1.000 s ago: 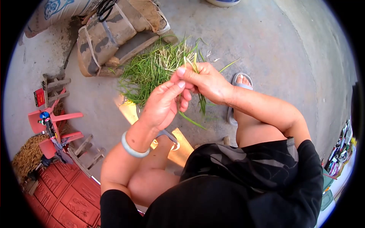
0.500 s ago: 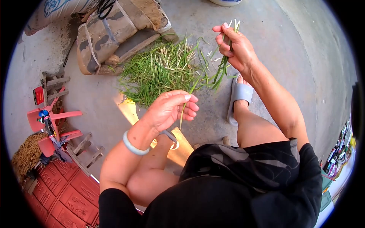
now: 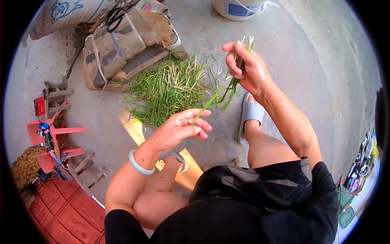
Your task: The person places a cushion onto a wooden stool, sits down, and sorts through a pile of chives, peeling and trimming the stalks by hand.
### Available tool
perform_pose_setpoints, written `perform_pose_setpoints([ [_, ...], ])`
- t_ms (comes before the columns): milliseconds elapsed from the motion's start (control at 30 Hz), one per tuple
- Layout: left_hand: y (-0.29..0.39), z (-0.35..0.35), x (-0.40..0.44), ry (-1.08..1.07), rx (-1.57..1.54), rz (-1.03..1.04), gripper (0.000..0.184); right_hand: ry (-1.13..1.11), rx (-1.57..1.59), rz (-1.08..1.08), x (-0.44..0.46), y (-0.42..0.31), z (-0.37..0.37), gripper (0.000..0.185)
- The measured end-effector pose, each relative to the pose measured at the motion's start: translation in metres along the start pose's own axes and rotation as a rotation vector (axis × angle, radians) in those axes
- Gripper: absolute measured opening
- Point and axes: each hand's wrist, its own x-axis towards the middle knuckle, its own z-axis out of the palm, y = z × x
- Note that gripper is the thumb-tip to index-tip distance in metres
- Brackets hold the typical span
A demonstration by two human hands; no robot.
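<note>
A loose pile of green stalks (image 3: pixel 166 91) with pale ends lies on the concrete floor. My right hand (image 3: pixel 252 69), beyond the pile's right side, is closed around a small bunch of green stalks (image 3: pixel 233 87), white ends up and leaves hanging down. Nearer to me, my left hand (image 3: pixel 180 128) has a single green blade (image 3: pixel 206 106) at its fingers, which slants up toward the bunch. The left thumb lies apart from the index finger, and the blade passes behind or between the fingers. A pale bangle is on the left wrist.
A camouflage-covered bundle (image 3: pixel 118 42) lies beyond the pile. At the top stands a white bucket (image 3: pixel 237 10). Pink plastic chair parts (image 3: pixel 67 130) and a wooden frame (image 3: pixel 87 173) are at left, above red panels (image 3: pixel 69 211). My sandalled foot (image 3: pixel 252 112) is right of the pile.
Both hands were together one second ago and have separated. Since the half-second frame, the view has tilted up, showing more of the bucket, and the left thumb has lifted off the blade.
</note>
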Motion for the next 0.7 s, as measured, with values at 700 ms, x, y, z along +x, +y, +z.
perform_pose_setpoints([
  [700, -0.085, -0.005, 0.028, 0.322, 0.130, -0.161, 0.025, -0.290, -0.538, -0.341, -0.054, -0.019, 0.047, 0.040],
])
